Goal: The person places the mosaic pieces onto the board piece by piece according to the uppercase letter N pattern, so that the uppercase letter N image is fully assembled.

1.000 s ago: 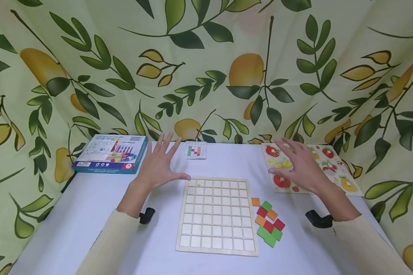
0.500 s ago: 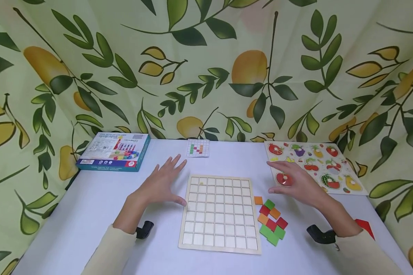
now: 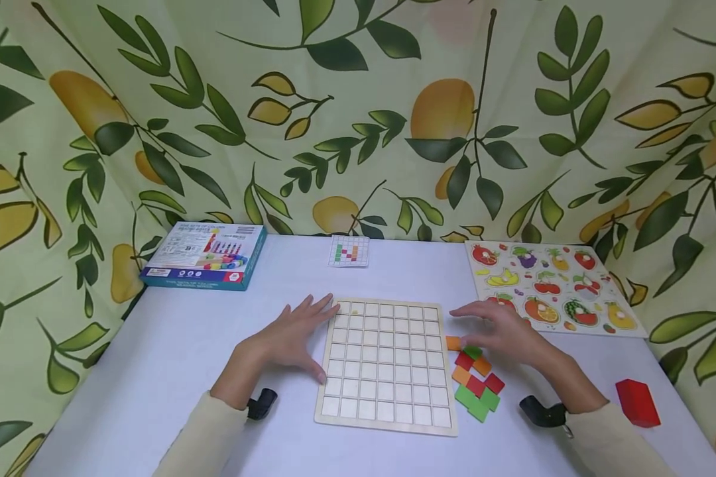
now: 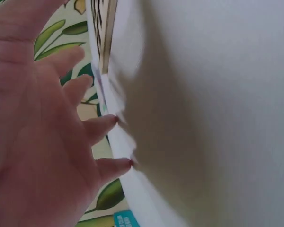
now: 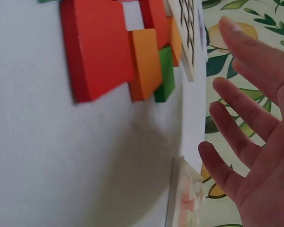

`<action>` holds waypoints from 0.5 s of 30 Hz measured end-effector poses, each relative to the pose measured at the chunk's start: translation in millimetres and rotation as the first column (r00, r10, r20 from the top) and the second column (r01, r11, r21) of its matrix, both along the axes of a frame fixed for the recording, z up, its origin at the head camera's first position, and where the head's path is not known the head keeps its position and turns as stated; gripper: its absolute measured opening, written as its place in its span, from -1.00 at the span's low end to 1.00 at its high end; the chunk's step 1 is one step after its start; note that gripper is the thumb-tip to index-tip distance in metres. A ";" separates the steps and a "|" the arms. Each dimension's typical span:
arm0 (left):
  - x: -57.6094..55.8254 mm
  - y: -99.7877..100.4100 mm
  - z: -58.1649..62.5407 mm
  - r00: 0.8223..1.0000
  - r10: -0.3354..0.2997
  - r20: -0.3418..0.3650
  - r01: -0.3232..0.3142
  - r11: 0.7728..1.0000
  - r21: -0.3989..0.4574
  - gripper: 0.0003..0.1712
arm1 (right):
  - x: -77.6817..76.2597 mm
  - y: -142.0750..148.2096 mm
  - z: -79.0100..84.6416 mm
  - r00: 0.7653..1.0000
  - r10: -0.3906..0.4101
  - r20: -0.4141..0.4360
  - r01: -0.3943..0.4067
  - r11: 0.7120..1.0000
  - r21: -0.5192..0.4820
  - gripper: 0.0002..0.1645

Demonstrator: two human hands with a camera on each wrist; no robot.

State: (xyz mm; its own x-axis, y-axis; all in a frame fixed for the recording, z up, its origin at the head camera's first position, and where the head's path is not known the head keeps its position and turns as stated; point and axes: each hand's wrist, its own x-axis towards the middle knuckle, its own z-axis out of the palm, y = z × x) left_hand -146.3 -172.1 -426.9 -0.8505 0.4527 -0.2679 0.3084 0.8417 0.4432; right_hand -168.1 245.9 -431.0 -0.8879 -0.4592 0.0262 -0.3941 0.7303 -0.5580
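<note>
A pale wooden board (image 3: 388, 364) divided into a grid of square cells lies flat in the middle of the table in the head view. My left hand (image 3: 286, 338) is at the board's left edge, fingers spread, with thumb and fingertips right at the rim. Beyond the board's right edge, my right hand (image 3: 504, 331) hovers with fingers apart and nothing in its grasp. Its thumb overlaps a group of red, orange and green square tiles (image 3: 476, 383). The right wrist view shows an orange tile (image 5: 146, 66) close up, with the right hand (image 5: 260, 127) off to the side.
A small card (image 3: 349, 251) with a coloured grid pattern lies behind the board. At the back left is a teal-edged toy box (image 3: 205, 255); at the back right, a fruit picture puzzle (image 3: 557, 286). A red block (image 3: 637, 403) lies beyond the right wrist.
Both hands have come down and nearer: the left to the board's left edge, the right from over the fruit puzzle toward the tiles. The view has shifted slightly, bringing the red block into sight.
</note>
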 end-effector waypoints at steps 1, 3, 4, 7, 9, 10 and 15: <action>0.4 1.0 -0.6 1.000 0.001 0.008 -0.001 1.000 -0.011 0.50 | -0.7 -0.6 -1.8 1.000 0.006 0.008 -0.006 1.000 0.000 -0.40; 1.2 3.2 -1.0 1.000 0.005 0.020 -0.004 0.999 -0.032 0.48 | -1.9 -1.5 -4.5 1.000 0.025 0.020 -0.024 1.000 -0.003 -0.48; 1.4 4.2 -1.3 1.000 0.009 0.023 -0.008 0.999 -0.038 0.48 | -2.4 -1.9 -6.1 0.999 0.026 0.027 -0.026 1.000 0.001 -0.51; 1.1 6.4 -2.9 1.000 0.016 0.017 -0.015 0.999 -0.048 0.48 | -3.5 -3.0 -10.9 0.999 0.023 0.046 -0.023 1.000 0.005 -0.59; 0.9 7.0 -4.1 1.000 0.018 0.011 -0.018 0.998 -0.057 0.48 | -3.8 -4.2 -13.8 0.999 0.012 0.052 -0.013 1.000 0.015 -0.62; 0.9 7.2 -4.5 1.000 0.020 0.009 -0.019 0.998 -0.060 0.49 | -4.1 -5.1 -15.3 0.998 0.005 0.057 -0.006 1.000 0.022 -0.64; 0.5 7.3 -4.0 1.000 0.027 0.010 -0.026 0.997 -0.074 0.50 | -5.0 -9.4 -15.9 0.997 -0.008 0.080 0.004 0.999 0.048 -0.70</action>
State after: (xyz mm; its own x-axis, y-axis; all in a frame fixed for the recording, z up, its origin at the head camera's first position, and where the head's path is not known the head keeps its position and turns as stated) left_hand -145.8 -164.8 -430.9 -0.8587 0.4083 -0.3098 0.2806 0.8803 0.3825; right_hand -173.0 236.5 -446.8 -0.8891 -0.4528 -0.0672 -0.3450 0.7593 -0.5518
